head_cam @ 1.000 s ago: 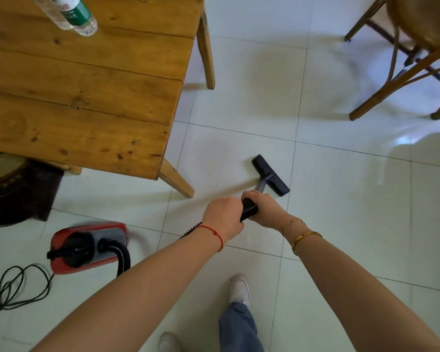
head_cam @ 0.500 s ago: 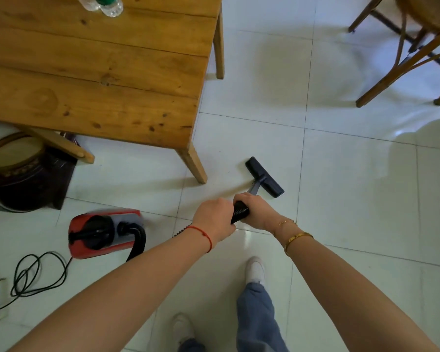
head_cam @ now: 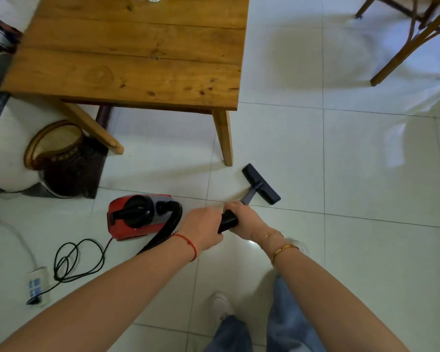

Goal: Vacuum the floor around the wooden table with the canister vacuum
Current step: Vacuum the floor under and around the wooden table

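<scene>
1. Both fists wrap the wand: my left hand [head_cam: 205, 228] grips the ribbed hose end [head_cam: 228, 221], my right hand [head_cam: 244, 219] just ahead.
2. Floor head [head_cam: 261, 184] sits flat on the tiles, just beside the wooden table's [head_cam: 137, 59] near-right leg [head_cam: 224, 137].
3. I'd sweep slow, overlapping strokes, skirting that leg.
4. Watch out: red canister [head_cam: 137, 215] and its looped cord [head_cam: 74, 260] trail at my left; chair legs [head_cam: 404, 44] far right.

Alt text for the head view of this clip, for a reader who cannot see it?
Both hands, left hand and right hand, grip the black vacuum hose, its floor nozzle on white tiles beside a wooden table leg. The red canister vacuum sits to the left.
</scene>
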`<state>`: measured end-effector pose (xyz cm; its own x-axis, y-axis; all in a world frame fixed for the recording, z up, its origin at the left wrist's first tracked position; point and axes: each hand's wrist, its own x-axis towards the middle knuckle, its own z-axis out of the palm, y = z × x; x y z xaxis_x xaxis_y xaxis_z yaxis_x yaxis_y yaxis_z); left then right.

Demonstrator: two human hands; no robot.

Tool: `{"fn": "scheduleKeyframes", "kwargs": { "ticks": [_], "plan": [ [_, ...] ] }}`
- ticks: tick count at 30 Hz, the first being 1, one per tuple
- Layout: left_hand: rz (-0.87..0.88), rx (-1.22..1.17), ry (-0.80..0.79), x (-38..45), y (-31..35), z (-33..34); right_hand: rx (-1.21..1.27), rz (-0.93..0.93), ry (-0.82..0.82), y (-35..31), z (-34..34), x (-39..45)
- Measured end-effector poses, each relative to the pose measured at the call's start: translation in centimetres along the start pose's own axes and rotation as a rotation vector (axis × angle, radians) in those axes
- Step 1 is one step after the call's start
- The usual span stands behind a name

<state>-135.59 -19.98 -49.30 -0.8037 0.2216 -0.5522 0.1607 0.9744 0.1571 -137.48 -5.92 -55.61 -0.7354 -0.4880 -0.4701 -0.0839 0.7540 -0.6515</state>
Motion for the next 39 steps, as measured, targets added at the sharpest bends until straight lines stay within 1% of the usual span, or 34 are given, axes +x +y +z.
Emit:
{"fn": "scheduleKeyframes", "kwargs": {
  "ticks": [4,8,15,19,25,39],
  "plan": [
    [0.004,0.035,-0.008,-3.2,-2.2,0.7,0.019,0.000,0.019,-2.7,3.2,-1.0],
    [0.004,0.066,-0.021,-5.3,-3.4,1.0,0.038,0.017,0.033,-4.3,5.0,-2.0],
    [0.067,0.120,-0.042,-5.5,-2.1,0.6,0.065,0.065,0.069,-3.7,5.0,-3.5],
    [0.097,0.132,-0.040,-4.2,0.3,0.5,0.077,0.089,0.097,-1.3,3.8,-4.4],
    [0.114,0.120,-0.048,-0.6,5.7,-0.3,0.080,0.123,0.136,3.7,0.4,-5.4],
    [0.161,0.118,-0.026,12.7,19.2,-4.6,0.066,0.189,0.171,17.4,-13.3,-4.9]
  ]
}}
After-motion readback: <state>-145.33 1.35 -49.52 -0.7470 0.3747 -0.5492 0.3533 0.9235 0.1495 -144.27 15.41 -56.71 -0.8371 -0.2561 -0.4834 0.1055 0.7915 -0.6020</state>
